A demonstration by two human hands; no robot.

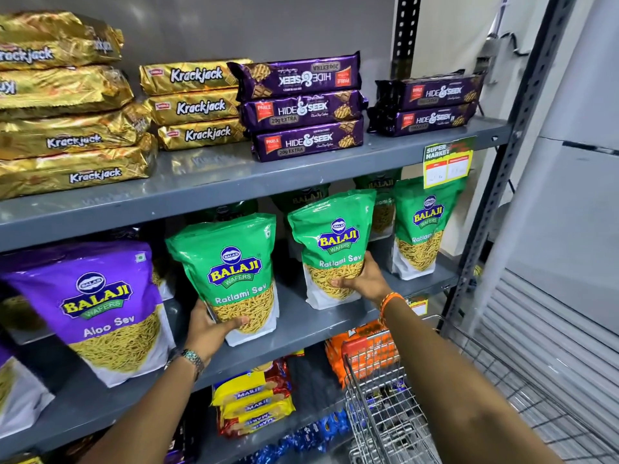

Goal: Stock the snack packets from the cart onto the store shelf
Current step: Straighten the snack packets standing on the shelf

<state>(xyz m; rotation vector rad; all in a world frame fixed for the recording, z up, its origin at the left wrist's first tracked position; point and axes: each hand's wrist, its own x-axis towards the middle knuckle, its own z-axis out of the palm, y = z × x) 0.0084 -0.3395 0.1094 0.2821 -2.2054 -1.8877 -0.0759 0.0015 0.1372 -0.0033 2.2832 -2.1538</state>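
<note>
Two green Balaji Ratlami Sev packets stand upright on the middle grey shelf (301, 326). My left hand (209, 331) grips the lower edge of the left green packet (231, 262). My right hand (363, 279) holds the lower front of the middle green packet (335, 239). Another green packet (420, 226) stands further right, with more of them behind. A purple Aloo Sev packet (100, 306) leans at the left. The wire cart (382, 403) sits at the lower right under my right arm.
The top shelf (214, 192) carries gold Krackjack stacks (197, 105) and purple Hide & Seek stacks (304, 108). A price tag (447, 162) hangs from its edge. Marie biscuit packs (254, 403) lie on the lower shelf. The rack's upright post (495, 182) stands to the right.
</note>
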